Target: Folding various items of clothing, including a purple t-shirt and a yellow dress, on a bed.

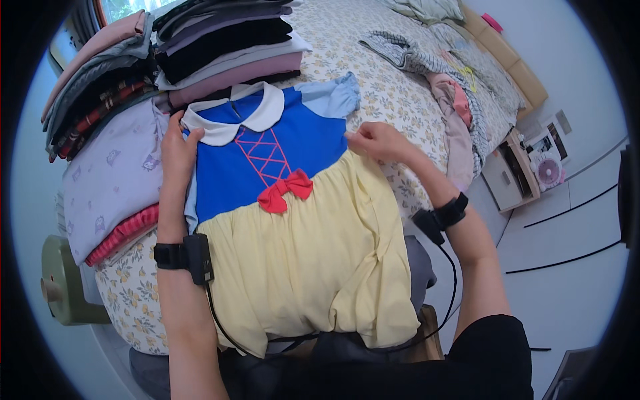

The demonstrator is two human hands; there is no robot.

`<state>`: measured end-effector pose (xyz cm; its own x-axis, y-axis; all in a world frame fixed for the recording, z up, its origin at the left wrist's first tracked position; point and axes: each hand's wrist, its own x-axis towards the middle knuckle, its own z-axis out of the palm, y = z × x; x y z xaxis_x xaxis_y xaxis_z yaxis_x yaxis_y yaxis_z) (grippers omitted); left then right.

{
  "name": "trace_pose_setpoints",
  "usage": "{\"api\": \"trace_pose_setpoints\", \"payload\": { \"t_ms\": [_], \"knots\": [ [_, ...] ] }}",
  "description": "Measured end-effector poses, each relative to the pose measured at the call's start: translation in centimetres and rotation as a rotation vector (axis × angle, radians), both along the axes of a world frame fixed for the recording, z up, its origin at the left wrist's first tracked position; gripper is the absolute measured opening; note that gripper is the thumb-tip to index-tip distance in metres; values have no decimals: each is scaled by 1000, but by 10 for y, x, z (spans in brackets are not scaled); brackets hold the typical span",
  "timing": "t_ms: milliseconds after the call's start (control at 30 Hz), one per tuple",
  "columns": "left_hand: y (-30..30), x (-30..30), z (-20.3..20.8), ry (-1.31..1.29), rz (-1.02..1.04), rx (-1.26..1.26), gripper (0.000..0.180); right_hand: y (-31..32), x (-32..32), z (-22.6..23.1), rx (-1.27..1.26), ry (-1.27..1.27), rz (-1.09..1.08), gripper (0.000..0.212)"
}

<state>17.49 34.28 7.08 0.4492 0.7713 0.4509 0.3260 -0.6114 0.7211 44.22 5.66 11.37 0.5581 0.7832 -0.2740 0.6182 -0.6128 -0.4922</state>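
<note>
Head view: wide fisheye, from above and behind my left hand (179, 151) and right hand (381, 141); facing down-forward, near.

A bedroom in a home fills my remote view, with a floral-covered bed (333, 50) running up to a tan padded headboard (510, 60). Folded clothes (227, 50) stand in stacks on the bed, a pink fan (549, 171) sits near a bedside cabinet (501, 181), and I see daylight through a window (127, 7) beyond.
</note>
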Motion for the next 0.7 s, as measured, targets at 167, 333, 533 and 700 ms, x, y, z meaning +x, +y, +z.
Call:
{"api": "trace_pose_setpoints", "payload": {
  "t_ms": [167, 333, 533, 700],
  "knots": [
    [3, 3, 2, 34, -4, -2, 52, -32, -31, -17, 299, -573, 152, 25],
    [0, 3, 3, 19, 64, 31, 52, -83, 20, 17, 302, -646, -26, 23],
    [1, 4, -1, 141, 2, 30, 54, -94, 2, 19, 48, -528, -40, 37],
    [6, 0, -5, 106, -13, 31, 56, -15, 25, 10, 58, -73, -163, 59]
  ]
}}
